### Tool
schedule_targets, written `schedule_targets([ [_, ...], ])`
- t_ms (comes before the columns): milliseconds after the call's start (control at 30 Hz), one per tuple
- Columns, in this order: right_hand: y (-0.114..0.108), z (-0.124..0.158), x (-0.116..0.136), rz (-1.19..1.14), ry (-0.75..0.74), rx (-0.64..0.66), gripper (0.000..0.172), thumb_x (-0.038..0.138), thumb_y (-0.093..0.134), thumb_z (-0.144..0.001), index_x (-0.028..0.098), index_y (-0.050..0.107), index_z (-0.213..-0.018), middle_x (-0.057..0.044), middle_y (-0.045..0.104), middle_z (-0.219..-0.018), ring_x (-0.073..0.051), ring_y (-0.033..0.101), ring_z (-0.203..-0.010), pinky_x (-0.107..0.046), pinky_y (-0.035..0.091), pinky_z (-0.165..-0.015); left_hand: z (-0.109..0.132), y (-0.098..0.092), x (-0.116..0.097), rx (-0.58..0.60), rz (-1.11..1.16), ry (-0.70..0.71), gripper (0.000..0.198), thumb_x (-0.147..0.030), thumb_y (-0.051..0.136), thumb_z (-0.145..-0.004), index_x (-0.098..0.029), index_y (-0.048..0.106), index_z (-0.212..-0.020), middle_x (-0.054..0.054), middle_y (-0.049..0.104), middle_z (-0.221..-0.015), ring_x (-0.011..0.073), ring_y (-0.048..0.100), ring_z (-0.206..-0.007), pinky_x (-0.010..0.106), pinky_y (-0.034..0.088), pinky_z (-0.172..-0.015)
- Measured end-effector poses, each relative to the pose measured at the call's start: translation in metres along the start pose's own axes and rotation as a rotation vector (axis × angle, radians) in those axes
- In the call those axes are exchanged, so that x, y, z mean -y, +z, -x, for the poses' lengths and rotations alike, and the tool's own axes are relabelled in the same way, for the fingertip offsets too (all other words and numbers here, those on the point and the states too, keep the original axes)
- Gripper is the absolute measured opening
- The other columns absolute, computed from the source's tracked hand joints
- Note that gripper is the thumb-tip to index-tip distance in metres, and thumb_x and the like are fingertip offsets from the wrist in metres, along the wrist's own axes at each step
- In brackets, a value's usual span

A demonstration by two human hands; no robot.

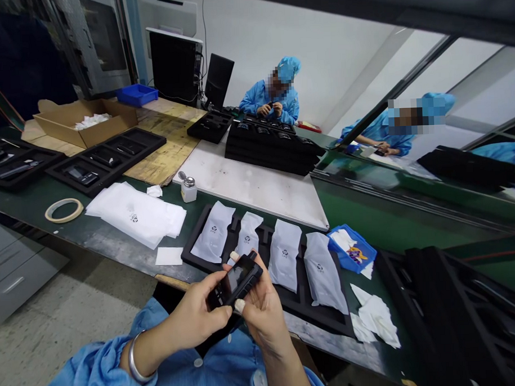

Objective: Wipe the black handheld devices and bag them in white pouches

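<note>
A black handheld device (pixel 235 279) with a small screen is held over the table's front edge, close to my body. My left hand (pixel 198 310) grips its lower left end, thumb along the near side. Around the upper right end are the fingers of my right hand (pixel 263 305), its thumb at the near edge. Just beyond my hands lies a black foam tray (pixel 263 238) bearing several white printed bags, such as one bag (pixel 285 257) right of the device.
White bags are stacked (pixel 134 214) at the left, near a tape roll (pixel 64 211) and a dispenser bottle (pixel 188 190). A blue bin (pixel 351 249) and crumpled wipes (pixel 378 318) lie right. Black trays (pixel 106 159) stand farther back. Two people in blue sit across.
</note>
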State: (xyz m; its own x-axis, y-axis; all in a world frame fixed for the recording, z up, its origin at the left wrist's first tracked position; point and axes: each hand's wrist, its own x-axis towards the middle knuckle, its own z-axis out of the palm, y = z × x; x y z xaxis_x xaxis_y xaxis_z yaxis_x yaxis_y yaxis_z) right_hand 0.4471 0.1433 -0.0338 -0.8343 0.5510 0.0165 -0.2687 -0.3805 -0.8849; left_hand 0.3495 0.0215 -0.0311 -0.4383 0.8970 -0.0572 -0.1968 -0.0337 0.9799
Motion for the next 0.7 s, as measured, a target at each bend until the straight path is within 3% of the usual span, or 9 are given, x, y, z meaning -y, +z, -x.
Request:
schedule_targets([
  [233, -0.005, 0.001, 0.001, 0.024, 0.011, 0.037, 0.102, 0.024, 0.081, -0.074, 0.035, 0.018, -0.153, -0.011, 0.046, -0.147, -0.03, 0.053, -0.127, -0.053, 0.039, -0.11, 0.002, -0.001, 0.001, 0.015, 0.045, 0.013, 0.055, -0.02, 0.063, -0.084, -0.02, 0.049, -0.137, 0.008, 0.06, -0.131, 0.0272, 0.049, -0.129, 0.038, 0.039, -0.107],
  [467, -0.003, -0.003, 0.002, -0.012, 0.059, 0.004, 0.105, 0.025, 0.085, -0.07, 0.037, 0.02, -0.152, -0.01, 0.051, -0.14, -0.029, 0.057, -0.12, -0.052, 0.045, -0.104, -0.002, -0.008, 0.001, 0.034, 0.176, -0.048, 0.055, -0.035, 0.07, -0.083, -0.017, 0.054, -0.133, 0.014, 0.06, -0.132, 0.0305, 0.054, -0.124, 0.044, 0.042, -0.104],
  [700, -0.005, 0.0, 0.004, 0.025, 0.071, 0.039, 0.091, 0.031, 0.08, -0.078, 0.036, 0.026, -0.152, -0.009, 0.045, -0.146, -0.028, 0.054, -0.124, -0.05, 0.043, -0.106, -0.002, -0.011, -0.008, 0.042, 0.122, -0.093, 0.056, -0.042, 0.075, -0.079, -0.016, 0.061, -0.126, 0.013, 0.067, -0.118, 0.0285, 0.061, -0.108, 0.042, 0.044, -0.097],
])
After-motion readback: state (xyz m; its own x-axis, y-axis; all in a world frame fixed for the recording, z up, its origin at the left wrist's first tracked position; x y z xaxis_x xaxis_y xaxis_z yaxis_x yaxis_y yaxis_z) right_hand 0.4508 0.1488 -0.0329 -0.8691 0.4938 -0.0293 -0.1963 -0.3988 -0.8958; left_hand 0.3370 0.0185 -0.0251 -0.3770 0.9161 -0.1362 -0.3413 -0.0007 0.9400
